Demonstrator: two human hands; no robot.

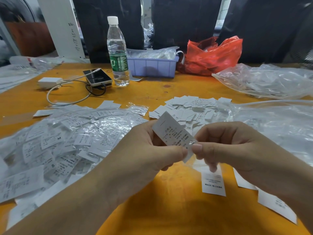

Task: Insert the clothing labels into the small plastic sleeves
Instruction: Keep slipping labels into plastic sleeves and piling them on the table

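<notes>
Head view: left hand and right hand each pinch 1 label above the orange worktop, sleeved labels heaped left.

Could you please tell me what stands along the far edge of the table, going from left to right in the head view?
White charger → phone → water bottle → purple bin → red bag → clear plastic bags.
</notes>
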